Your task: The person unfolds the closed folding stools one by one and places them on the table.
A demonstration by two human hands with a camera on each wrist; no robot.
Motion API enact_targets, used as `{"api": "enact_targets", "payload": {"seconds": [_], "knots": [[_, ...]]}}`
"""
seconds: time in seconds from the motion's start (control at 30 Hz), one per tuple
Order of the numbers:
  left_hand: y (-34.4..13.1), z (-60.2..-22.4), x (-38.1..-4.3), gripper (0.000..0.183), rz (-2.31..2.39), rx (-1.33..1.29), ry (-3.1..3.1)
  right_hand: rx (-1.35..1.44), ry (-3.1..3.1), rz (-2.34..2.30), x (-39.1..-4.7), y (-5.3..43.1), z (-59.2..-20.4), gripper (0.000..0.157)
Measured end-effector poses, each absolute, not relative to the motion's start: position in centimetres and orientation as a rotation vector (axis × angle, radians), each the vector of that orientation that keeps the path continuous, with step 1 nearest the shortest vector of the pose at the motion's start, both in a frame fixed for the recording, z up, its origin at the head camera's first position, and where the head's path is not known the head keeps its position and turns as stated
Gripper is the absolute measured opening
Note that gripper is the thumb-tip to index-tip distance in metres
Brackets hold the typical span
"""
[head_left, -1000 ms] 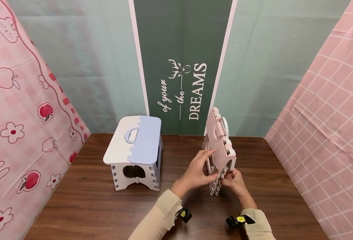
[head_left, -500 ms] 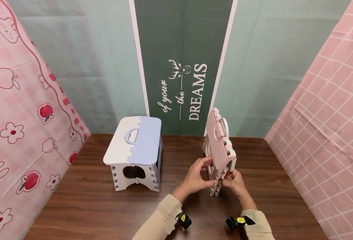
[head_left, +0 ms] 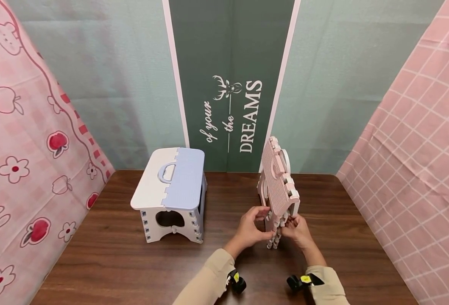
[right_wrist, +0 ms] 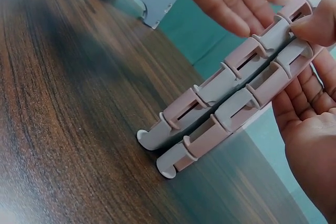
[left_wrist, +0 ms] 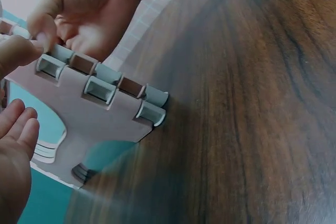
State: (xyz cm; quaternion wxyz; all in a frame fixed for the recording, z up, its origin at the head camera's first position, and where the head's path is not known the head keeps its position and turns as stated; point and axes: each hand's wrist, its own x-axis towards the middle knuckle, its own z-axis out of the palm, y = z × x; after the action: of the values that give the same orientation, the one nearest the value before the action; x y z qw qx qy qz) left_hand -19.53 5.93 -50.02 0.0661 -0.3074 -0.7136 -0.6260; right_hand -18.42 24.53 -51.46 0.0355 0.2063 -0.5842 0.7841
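A folding step stool [head_left: 281,186] in pink and white stands on its edge, nearly flat, at the right of the table in the head view. My right hand [head_left: 297,231] pinches its near hinged edge from the right, with the thumb [right_wrist: 316,26] on the hinge segments. On the stool's other side is my left hand [head_left: 249,228]. Its fingers [left_wrist: 20,124] lie loosely beside the side panel, and its thumb [left_wrist: 18,53] is right at the hinged edge. The right wrist view shows two folded hinge rows with a narrow gap between them.
A second stool [head_left: 171,178], white and blue, stands unfolded on the left of the wooden table [head_left: 106,262]. Behind is a green cloth backdrop [head_left: 132,84] with printed lettering. Pink patterned cloths hang at both sides.
My left hand has slid down from the stool's pink top panel toward the lower side panel and near edge. The right hand keeps its place on the edge; the stool has barely moved.
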Motion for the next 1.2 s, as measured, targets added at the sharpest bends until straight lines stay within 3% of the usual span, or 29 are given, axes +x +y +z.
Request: {"api": "enact_targets", "payload": {"seconds": [0.23, 0.6, 1.2], "knots": [[6.1, -48.5, -18.7, 0.062, -2.025, -0.981, -2.089, 0.645, -1.759, 2.438, -18.4, 24.4, -51.4, 0.061], [6.6, -49.3, -18.4, 0.046, -1.977, -0.875, -2.183, 0.644, -1.743, 2.449, -18.3, 24.3, -51.4, 0.06], [6.6, -50.0, -18.7, 0.046, -1.883, -0.865, -2.19, 0.548, -1.797, 2.377, -18.0, 24.0, -51.2, 0.055]]}}
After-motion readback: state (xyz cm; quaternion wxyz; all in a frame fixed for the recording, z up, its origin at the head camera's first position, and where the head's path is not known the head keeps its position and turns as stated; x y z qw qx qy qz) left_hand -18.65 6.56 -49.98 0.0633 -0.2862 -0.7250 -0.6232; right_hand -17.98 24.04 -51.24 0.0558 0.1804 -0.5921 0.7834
